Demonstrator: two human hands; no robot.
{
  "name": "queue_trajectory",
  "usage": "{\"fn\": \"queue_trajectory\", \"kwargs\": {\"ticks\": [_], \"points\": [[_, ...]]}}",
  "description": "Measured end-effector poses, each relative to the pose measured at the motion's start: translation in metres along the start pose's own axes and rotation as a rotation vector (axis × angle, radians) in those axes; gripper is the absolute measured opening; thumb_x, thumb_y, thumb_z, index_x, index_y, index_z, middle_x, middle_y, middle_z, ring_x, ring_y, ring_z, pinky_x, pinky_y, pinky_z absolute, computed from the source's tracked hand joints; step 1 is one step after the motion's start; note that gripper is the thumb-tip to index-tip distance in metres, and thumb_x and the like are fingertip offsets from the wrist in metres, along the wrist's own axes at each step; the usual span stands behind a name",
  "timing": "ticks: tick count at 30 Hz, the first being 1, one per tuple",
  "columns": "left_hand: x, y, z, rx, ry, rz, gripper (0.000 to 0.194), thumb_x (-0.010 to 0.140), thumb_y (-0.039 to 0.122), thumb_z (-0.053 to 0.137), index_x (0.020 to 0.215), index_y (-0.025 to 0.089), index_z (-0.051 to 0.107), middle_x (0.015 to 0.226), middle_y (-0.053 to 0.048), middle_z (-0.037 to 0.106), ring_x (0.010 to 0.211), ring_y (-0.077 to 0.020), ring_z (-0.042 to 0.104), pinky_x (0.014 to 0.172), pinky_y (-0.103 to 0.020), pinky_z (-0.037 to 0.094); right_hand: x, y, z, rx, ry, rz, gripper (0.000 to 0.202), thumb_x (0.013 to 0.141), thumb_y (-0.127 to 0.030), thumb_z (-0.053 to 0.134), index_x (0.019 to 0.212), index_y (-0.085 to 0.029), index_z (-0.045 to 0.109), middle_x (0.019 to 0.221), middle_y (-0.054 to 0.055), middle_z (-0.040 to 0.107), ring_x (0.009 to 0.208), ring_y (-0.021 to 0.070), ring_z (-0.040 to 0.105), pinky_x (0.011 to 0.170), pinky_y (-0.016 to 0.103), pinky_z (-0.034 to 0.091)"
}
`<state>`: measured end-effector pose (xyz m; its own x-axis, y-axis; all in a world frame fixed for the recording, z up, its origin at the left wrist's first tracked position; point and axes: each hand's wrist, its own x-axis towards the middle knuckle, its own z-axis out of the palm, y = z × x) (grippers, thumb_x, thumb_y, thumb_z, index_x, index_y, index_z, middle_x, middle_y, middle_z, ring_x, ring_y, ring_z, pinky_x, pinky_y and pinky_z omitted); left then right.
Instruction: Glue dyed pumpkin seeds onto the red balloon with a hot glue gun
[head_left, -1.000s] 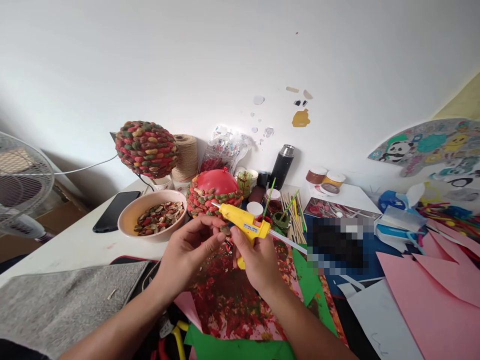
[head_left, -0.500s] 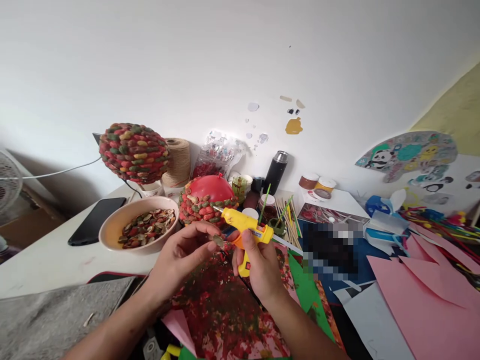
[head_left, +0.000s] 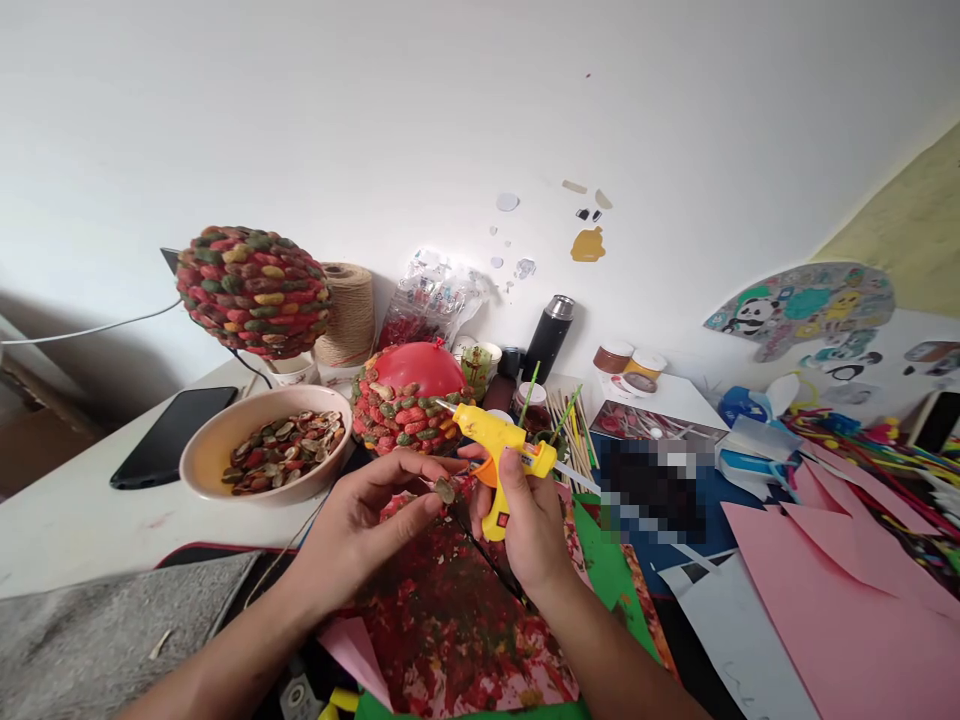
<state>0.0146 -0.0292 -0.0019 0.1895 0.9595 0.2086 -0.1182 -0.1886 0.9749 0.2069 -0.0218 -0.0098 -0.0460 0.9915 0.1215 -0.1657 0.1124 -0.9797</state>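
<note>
My right hand (head_left: 529, 525) is wrapped round the handle of a yellow hot glue gun (head_left: 491, 435), its nozzle pointing up and left. Between thumb and fingers of my left hand (head_left: 379, 515) is a small greenish peanut shell half (head_left: 445, 490), just below the nozzle. Behind the nozzle sits a red balloon (head_left: 420, 370), its lower part covered with painted peanut shells (head_left: 405, 425) in red, green and brown. A pale pink bowl (head_left: 202, 475) of painted shell pieces stands to the left of it. Beneath my hands lies a paint-smeared sheet (head_left: 450, 620).
A shell-covered ball (head_left: 251, 290) stands at the back left, by a twine spool (head_left: 349, 315) and a black phone (head_left: 172, 440). A black flask (head_left: 547, 340), paint jars (head_left: 615, 358) and wooden sticks (head_left: 574, 425) line the back. Pink paper (head_left: 840, 600) spreads at the right.
The glue gun has shifted slightly right and down, away from the peanut shell in my left hand. The view has moved a little; both hands keep their hold.
</note>
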Motion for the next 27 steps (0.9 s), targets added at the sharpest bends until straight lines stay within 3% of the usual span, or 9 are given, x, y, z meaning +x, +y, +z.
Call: {"fn": "queue_trajectory", "kwargs": {"ticks": [5,9,15,17,20,23,27], "points": [[-0.001,-0.002,0.001,0.069,-0.022,0.022,0.022,0.094,0.044,0.087,0.099,0.023,0.085,0.109,-0.014,0.089,0.1,-0.031,0.083,0.09,-0.038,0.065,0.0,0.0,0.0,-0.018,-0.001,-0.01,0.086,0.095,-0.093,0.063,0.112,-0.012,0.084,0.05,-0.004,0.056,0.041,0.0141,0.055,0.049,0.026,0.045],[-0.001,-0.004,0.0,0.038,-0.126,0.01,0.02,0.094,0.041,0.088,0.099,0.021,0.084,0.094,-0.01,0.087,0.085,-0.0242,0.08,0.08,-0.031,0.063,0.0,0.001,-0.001,-0.026,0.025,-0.002,0.087,0.093,-0.096,0.063,0.112,-0.013,0.084,0.052,-0.003,0.058,0.042,0.0147,0.055,0.045,0.025,0.043],[-0.002,-0.008,-0.002,-0.079,-0.31,-0.155,0.026,0.093,0.043,0.089,0.1,0.019,0.081,0.087,-0.01,0.083,0.07,-0.022,0.077,0.073,-0.033,0.063,0.003,0.003,-0.003,-0.058,0.097,-0.019,0.085,0.09,-0.096,0.066,0.105,-0.015,0.085,0.054,-0.003,0.056,0.044,0.0145,0.052,0.044,0.026,0.042],[-0.004,-0.009,0.001,-0.054,-0.388,-0.197,0.024,0.093,0.042,0.087,0.101,0.02,0.081,0.089,-0.011,0.084,0.069,-0.022,0.077,0.069,-0.032,0.062,0.005,0.002,-0.003,-0.065,0.128,-0.038,0.085,0.09,-0.097,0.066,0.105,-0.015,0.085,0.054,-0.004,0.054,0.045,0.0138,0.051,0.045,0.025,0.043],[-0.004,-0.008,0.004,0.131,-0.512,-0.113,0.014,0.092,0.034,0.086,0.1,0.023,0.085,0.092,-0.01,0.086,0.081,-0.0245,0.079,0.076,-0.032,0.062,0.005,0.0,-0.003,-0.07,0.144,-0.059,0.085,0.091,-0.097,0.064,0.106,-0.016,0.085,0.053,-0.006,0.051,0.044,0.0131,0.049,0.045,0.025,0.042],[-0.001,-0.004,0.001,0.134,-0.419,-0.049,0.014,0.09,0.035,0.088,0.097,0.023,0.086,0.094,-0.009,0.084,0.084,-0.0237,0.075,0.077,-0.03,0.06,0.003,-0.003,-0.002,-0.093,0.147,-0.096,0.084,0.092,-0.096,0.063,0.105,-0.016,0.085,0.054,-0.005,0.053,0.045,0.0136,0.051,0.047,0.025,0.044],[0.005,-0.005,-0.009,-0.103,-0.117,-0.074,0.03,0.086,0.047,0.095,0.093,0.02,0.083,0.079,-0.004,0.072,0.067,-0.0157,0.059,0.061,-0.023,0.048,-0.001,0.001,-0.001,-0.079,0.064,-0.071,0.084,0.097,-0.093,0.06,0.11,-0.014,0.084,0.05,-0.004,0.054,0.041,0.0134,0.051,0.047,0.026,0.042]]}}
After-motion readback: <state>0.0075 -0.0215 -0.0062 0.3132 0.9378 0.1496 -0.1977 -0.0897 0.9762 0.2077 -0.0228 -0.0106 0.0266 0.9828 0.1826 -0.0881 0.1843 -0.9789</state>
